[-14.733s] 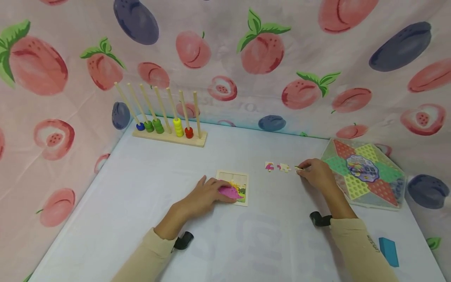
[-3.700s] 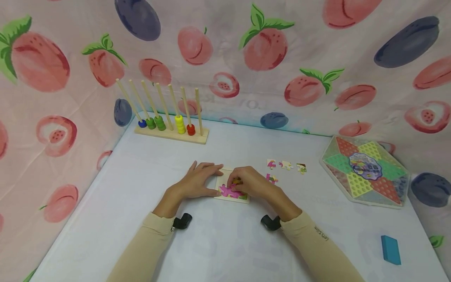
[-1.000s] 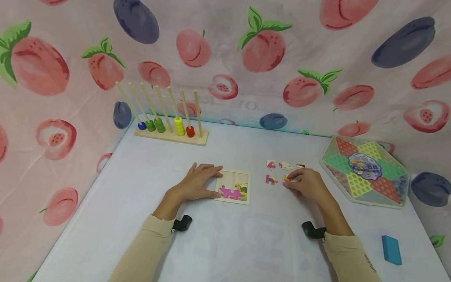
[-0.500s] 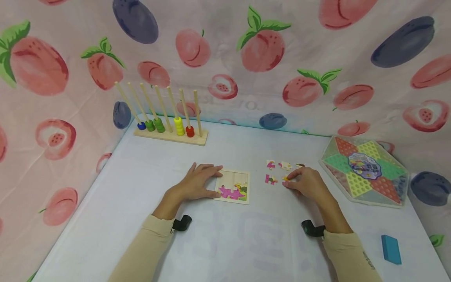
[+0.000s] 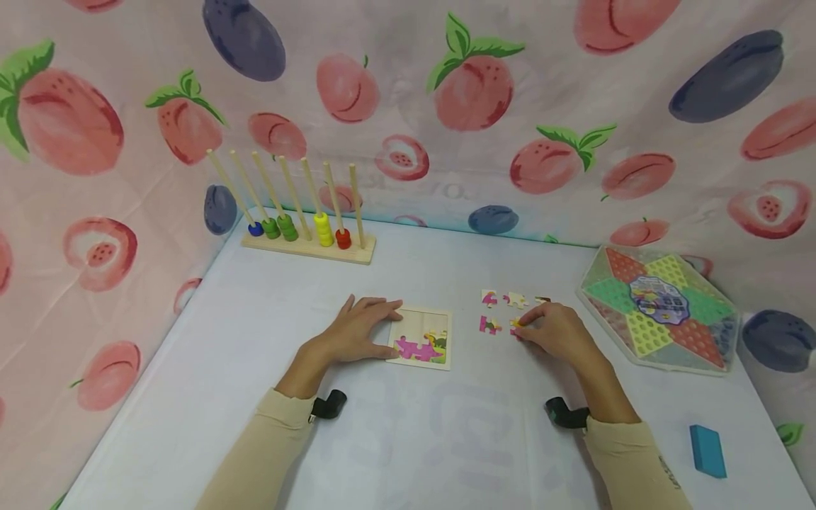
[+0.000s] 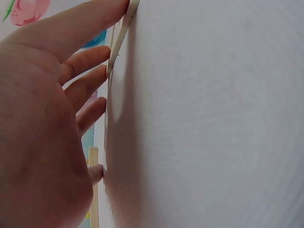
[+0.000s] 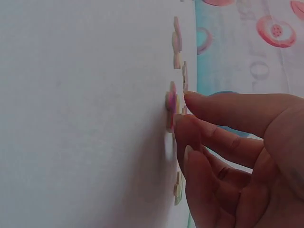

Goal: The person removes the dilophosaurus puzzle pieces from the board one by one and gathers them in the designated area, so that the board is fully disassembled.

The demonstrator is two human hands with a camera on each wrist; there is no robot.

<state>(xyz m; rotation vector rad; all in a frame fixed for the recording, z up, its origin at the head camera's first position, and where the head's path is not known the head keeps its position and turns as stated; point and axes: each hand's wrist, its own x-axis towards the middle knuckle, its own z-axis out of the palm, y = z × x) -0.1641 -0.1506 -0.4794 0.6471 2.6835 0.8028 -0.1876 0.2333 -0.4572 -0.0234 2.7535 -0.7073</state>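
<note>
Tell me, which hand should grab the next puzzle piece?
Probably the right hand: its fingertips already touch a loose puzzle piece. The left hand rests flat against the puzzle tray, steadying it.

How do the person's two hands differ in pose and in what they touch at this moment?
The left hand lies flat, fingers straight, against the left edge of the puzzle tray; the right hand has its fingers curled. The left hand steadies the tray without gripping it; the right hand's fingertips touch a loose puzzle piece. Both rest on the white table.
</note>
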